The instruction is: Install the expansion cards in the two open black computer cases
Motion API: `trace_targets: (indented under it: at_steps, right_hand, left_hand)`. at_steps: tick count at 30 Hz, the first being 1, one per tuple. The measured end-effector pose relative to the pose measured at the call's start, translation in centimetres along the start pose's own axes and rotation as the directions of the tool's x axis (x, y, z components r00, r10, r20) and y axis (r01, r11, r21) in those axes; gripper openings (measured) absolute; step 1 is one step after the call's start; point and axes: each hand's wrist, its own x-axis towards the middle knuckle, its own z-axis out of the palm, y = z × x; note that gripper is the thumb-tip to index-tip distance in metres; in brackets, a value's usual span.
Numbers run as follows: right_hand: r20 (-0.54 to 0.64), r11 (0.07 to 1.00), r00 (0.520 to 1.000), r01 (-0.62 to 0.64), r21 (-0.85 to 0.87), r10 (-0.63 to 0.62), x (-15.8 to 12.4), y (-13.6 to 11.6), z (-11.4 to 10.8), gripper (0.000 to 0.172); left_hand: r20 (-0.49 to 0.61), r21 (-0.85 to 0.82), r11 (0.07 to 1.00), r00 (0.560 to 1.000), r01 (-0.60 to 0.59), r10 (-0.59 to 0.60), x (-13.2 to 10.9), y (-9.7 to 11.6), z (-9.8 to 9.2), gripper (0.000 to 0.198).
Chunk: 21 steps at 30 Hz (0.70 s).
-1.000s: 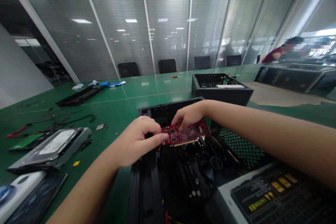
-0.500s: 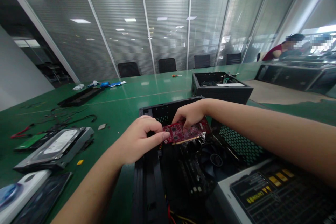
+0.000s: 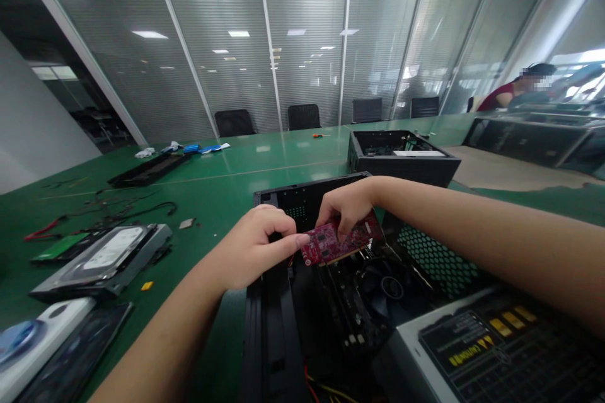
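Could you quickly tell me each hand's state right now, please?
Left hand: closed, pinching the red circuit card.
Right hand: closed, gripping the same card.

On the green table [image 3: 227, 176] a hard drive [image 3: 106, 258] and loose cables [image 3: 118, 211] lie at left, a second black case [image 3: 401, 160] sits farther back, and black chairs [image 3: 304, 116] stand behind.

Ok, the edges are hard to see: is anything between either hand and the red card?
Nothing visible. The left hand pinches the red card at its left end and the right hand grips its top edge.
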Motion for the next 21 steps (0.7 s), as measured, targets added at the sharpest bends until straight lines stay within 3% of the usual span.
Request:
trace_targets:
  at_steps: [9,16,21]
  right_hand:
    - [-0.013,1.0,1.0,0.014,0.018,-0.013,0.0,0.0,-0.1,0.053]
    - [-0.215,0.99,0.976,0.003,-0.14,-0.033,-0.4,-1.0,-0.2,0.05]
    - [-0.405,0.902,0.909,-0.093,-0.422,-0.095,-0.3,-1.9,0.0,0.05]
  left_hand:
    - [-0.01,-0.02,1.0,1.0,-0.01,0.01,0.1,0.0,0.2,0.044]
    - [-0.004,-0.023,1.0,1.0,0.001,-0.001,0.0,0.0,0.1,0.043]
    - [-0.01,-0.002,1.0,1.0,-0.005,0.005,0.0,0.1,0.1,0.043]
